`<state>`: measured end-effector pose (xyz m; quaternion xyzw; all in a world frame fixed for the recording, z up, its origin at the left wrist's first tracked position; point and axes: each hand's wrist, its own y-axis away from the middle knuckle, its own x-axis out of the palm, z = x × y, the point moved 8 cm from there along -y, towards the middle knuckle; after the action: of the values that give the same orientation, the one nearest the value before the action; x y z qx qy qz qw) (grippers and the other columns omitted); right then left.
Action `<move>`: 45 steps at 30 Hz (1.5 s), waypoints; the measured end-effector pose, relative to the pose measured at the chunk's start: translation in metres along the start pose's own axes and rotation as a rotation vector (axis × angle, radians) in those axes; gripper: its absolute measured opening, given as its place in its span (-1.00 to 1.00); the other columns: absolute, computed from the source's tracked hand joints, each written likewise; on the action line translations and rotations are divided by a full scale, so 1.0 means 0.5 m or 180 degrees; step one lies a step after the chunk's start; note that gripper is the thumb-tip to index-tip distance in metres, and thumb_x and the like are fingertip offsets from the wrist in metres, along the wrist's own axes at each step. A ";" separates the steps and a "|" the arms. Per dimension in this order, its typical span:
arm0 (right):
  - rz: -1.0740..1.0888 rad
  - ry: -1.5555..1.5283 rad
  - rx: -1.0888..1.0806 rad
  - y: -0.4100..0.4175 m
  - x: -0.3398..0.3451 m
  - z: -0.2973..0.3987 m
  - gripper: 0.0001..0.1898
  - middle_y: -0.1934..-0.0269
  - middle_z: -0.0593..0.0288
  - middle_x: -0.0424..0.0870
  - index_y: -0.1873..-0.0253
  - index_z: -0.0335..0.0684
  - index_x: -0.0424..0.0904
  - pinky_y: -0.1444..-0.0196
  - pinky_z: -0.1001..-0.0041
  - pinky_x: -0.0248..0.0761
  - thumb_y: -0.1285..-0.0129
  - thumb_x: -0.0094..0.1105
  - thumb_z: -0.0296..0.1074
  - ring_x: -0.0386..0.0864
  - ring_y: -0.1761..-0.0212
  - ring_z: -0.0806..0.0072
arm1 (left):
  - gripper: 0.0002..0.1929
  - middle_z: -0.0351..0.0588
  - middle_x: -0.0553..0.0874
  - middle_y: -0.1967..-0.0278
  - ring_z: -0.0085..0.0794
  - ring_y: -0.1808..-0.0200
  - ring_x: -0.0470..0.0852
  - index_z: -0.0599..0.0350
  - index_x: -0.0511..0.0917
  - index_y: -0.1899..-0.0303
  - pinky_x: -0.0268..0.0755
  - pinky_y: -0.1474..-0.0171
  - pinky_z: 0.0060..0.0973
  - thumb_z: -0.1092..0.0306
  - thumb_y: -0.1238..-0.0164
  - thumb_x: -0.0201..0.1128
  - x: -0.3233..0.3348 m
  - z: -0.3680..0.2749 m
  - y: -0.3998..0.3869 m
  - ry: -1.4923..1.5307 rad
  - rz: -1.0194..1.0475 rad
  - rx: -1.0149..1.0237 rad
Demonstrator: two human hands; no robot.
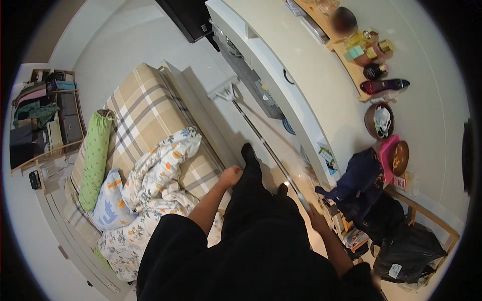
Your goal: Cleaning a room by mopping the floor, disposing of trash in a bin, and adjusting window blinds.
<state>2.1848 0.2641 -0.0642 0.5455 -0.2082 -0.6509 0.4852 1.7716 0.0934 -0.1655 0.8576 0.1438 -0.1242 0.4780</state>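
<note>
My right hand (317,218) is closed around the upper end of a long pole (266,147). That pole slants away across the pale tiled floor to a white triangular head (226,93), which looks like a flat mop's. My left hand (231,176) hangs with curled fingers near the bed's side, and no object shows in it. Just past this hand, my dark-clad foot (248,152) is on the floor between the bed and the cabinet. On the left, the bed has a beige plaid mattress cover (145,101) and a rumpled floral quilt (160,169).
Along the right runs a white cabinet (301,71) with open shelves. Perfume bottles (371,54) and bowls (379,120) stand on its top. A dark blue bag (357,180) and a black plastic bag (408,252) sit nearer me. A green bolster (95,161) lies on the bed.
</note>
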 end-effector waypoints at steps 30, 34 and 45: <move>0.0125 0.0291 0.0382 0.249 0.186 -0.566 -0.53 0.36 -0.31 0.61 -0.33 -0.07 0.24 0.23 -0.03 0.44 -0.45 -0.18 0.00 0.61 0.23 -0.23 | -0.54 0.27 0.69 0.12 0.06 -0.03 0.63 0.28 0.57 0.00 0.45 -0.11 -0.21 0.07 -0.25 0.18 0.578 0.287 0.507 -0.0196 -0.0449 -0.0414; -0.0076 -0.0168 -0.0360 0.001 0.151 -0.211 -0.54 0.18 -0.30 0.63 -0.17 -0.22 0.35 0.04 -0.01 0.45 -0.44 -0.24 0.02 0.57 0.08 -0.24 | -0.55 0.26 0.69 0.13 0.04 -0.03 0.63 0.27 0.58 0.02 0.45 -0.12 -0.24 0.07 -0.24 0.19 0.554 0.344 0.560 -0.0447 -0.0443 -0.0645; -0.0406 0.1057 -0.0437 0.184 0.209 -0.544 -0.50 0.24 -0.18 0.65 -0.06 -0.25 0.46 0.20 0.02 0.51 -0.41 -0.17 0.11 0.62 0.23 -0.13 | -0.55 0.21 0.69 0.10 0.04 -0.02 0.63 0.23 0.56 0.00 0.45 -0.11 -0.23 0.02 -0.30 0.15 0.455 0.266 0.432 -0.0858 -0.0174 -0.0346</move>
<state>2.4771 0.2040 -0.1303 0.6231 -0.0453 -0.5941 0.5068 2.0514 -0.0996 -0.1442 0.8018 0.1081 -0.2432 0.5351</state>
